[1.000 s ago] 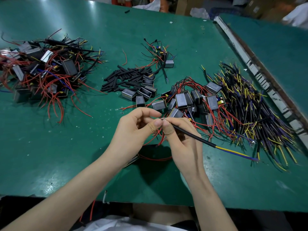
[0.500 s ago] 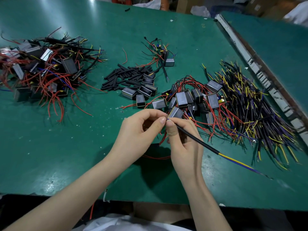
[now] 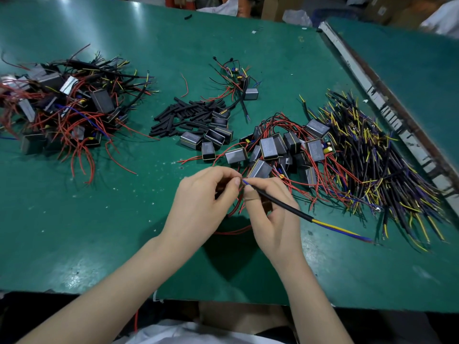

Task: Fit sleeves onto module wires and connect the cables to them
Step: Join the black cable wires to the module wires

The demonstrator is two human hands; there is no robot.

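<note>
- Surface (image 3: 99, 219): green mat-covered bench; a second green bench at 2 o'clock, set off by a worn pale edge strip (image 3: 387, 108).
- Finished-module pile (image 3: 67, 108), one, at 10 o'clock: grey box modules tangled with red wires and black cables; count not legible.
- Sleeve heap (image 3: 183, 115), one, at 12 o'clock: short black tubes lying loose, too many and too overlapped to count.
- Boxes without wires (image 3: 211, 135), a cluster of roughly six, touching the sleeve heap at its 4 o'clock side.
- Single wired module (image 3: 250, 93), one, at 12 o'clock beyond the sleeves.
- Unworked module pile (image 3: 280, 150), one, at 1 o'clock: a dozen or so grey boxes with red wires.
- Cable pile (image 3: 380, 165), one, at 3 o'clock: black cables with yellow and blue cores, uncounted.
- Left hand (image 3: 201, 207): fingers curled, thumb and forefinger pinching red wires (image 3: 238, 207) at centre.
- Right hand (image 3: 273, 214): fingers curled, pinching one black cable (image 3: 285, 207) near its blue tip, which meets the left fingertips; the cable trails toward 4 o'clock.
</note>
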